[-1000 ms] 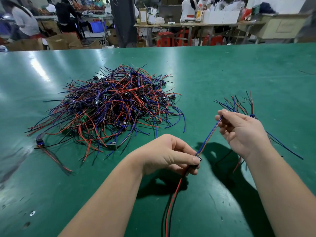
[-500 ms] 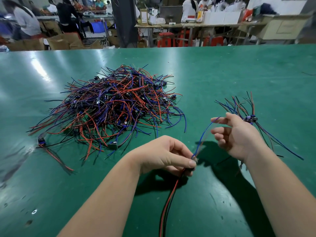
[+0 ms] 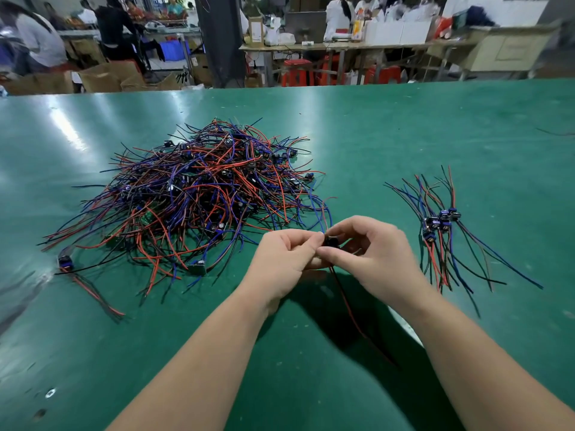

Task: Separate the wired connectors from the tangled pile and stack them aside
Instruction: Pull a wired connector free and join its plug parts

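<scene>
wired connector (image 3: 330, 241), small and dark, is pinched between both hands just above the green table (image 3: 389, 135), close in front of the near right edge of the tangled pile (image 3: 199, 194). left hand (image 3: 284, 259) has its thumb and curled fingers closed on the connector's left side. right hand (image 3: 370, 253) grips it from the right, thumb below and fingers curled over the top. a red and black lead (image 3: 348, 309) hangs from the connector toward the person, between the forearms. the pile is a heap of red, blue, purple and black wires with small connectors and green boards mixed in. well to the right lies the sorted stack (image 3: 441, 220), its blue connectors bunched together and its wires fanned out both ways. one stray connector (image 3: 65, 262) lies alone left of the pile, its wires trailing toward the near edge.
</scene>
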